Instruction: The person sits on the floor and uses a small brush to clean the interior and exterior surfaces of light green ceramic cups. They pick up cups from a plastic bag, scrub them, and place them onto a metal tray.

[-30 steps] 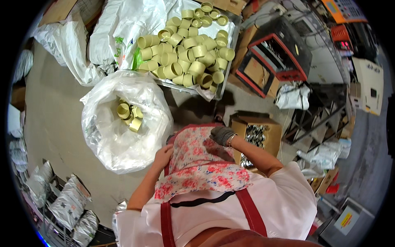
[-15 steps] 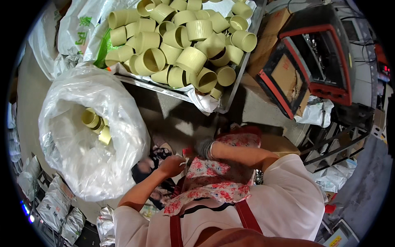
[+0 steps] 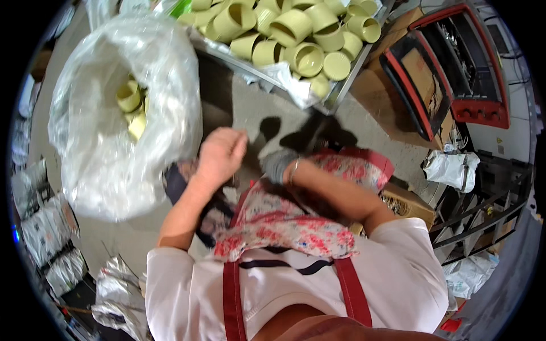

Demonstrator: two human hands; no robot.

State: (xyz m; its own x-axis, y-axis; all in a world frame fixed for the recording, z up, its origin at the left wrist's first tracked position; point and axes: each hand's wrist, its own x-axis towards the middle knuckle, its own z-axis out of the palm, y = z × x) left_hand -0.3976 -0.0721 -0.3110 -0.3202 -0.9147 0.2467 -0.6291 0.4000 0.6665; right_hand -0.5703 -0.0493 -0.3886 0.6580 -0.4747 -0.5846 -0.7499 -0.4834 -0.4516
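Observation:
My bare left hand (image 3: 223,152) is raised beside the rim of a large clear plastic bag (image 3: 85,176), its fingers curled in. Whatever those fingers may hold is hidden. In a grey glove, my right hand (image 3: 278,165) is low over the flowered apron (image 3: 284,233) on my lap. Its fingers point away and down, too smeared to read. Inside the bag lie a few pale yellow-green plastic cups (image 3: 129,95). Many more such cups (image 3: 307,59) are heaped on a metal-edged tray (image 3: 239,63) ahead of me.
At the right, a black and red oven-like box (image 3: 478,111) has its door hanging down, above a cardboard box (image 3: 369,99). Another carton (image 3: 409,202) stands by my right elbow. A dark metal rack (image 3: 483,221) is at the far right; silvery packets (image 3: 116,295) lie lower left.
My left hand has moved forward and up, away from my right hand and closer to the bag. The view has shifted, so the tray and bag appear higher. The right hand stays over the apron.

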